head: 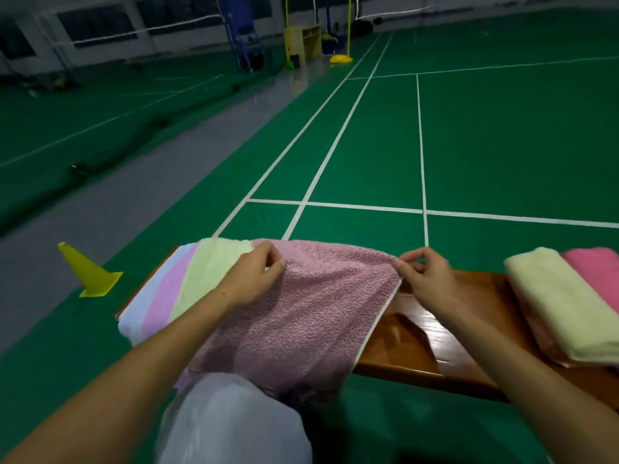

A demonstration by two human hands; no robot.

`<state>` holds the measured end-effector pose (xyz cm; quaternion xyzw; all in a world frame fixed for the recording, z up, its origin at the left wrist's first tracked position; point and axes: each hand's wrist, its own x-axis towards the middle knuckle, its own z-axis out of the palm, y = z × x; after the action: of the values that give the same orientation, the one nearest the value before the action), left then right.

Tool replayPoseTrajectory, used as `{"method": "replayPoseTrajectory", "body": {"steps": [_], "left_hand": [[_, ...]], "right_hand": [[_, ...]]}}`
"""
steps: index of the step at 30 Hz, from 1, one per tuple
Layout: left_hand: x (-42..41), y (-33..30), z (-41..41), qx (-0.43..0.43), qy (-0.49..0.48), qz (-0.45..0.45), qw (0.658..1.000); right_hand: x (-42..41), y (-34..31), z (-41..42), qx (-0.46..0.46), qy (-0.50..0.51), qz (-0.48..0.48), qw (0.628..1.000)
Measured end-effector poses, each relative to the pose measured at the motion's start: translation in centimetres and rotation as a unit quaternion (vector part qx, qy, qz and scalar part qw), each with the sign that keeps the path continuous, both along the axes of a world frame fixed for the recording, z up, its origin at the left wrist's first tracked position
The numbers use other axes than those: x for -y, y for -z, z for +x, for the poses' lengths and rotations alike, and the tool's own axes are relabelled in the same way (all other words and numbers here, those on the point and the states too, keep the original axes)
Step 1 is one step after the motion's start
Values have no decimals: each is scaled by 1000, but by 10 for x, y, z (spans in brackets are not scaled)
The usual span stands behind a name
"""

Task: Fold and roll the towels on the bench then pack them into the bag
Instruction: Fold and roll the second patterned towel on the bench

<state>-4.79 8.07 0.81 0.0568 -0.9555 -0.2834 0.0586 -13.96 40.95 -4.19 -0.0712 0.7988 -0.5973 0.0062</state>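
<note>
A dusty pink towel [301, 316] is spread over the wooden bench [422, 343], its near end hanging off the front edge. My left hand [258, 272] pinches its far edge at the left, and my right hand [423, 272] pinches its far right corner, lifted a little off the bench. Under it at the left lies a striped towel [174, 286] in pale blue, pink and light green. At the right of the bench lie a folded pale yellow towel [556, 306] and a folded bright pink towel [596, 276]. A translucent plastic bag [231, 420] sits below the bench's front edge.
A yellow cone [88, 274] stands on the floor left of the bench. Green court floor [502, 145] with white lines stretches beyond the bench. Bare polished wood shows between the pink towel and the folded pile.
</note>
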Motion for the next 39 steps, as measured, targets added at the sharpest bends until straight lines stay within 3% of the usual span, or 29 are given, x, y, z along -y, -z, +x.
{"method": "replayPoseTrajectory", "body": {"steps": [5,9,14,17,24,29,34,39], "left_hand": [[-72,25,-34,87,83,-6,993],[-113,60,-52,94,94,22,991],[-138,84,-59,50,34,-64,996],[-152,79,-60,45,-24,-65,997],[-137,84,-57,105,-90,53,989],[-125,74,-54,162,-43,247,954],[-118,55,-47,197,-36,331,922],[-109,18,-36,167,-16,386,907]], "right_hand": [[-83,-4,-14,0,53,-25,998],[-120,1,-27,-4,105,-6,994],[-131,25,-28,-3,94,62,994],[-141,40,-19,11,66,88,994],[-158,47,7,68,-17,156,985],[-153,42,21,111,3,103,989],[-148,29,27,121,8,23,992],[-151,5,30,120,13,-57,991]]}}
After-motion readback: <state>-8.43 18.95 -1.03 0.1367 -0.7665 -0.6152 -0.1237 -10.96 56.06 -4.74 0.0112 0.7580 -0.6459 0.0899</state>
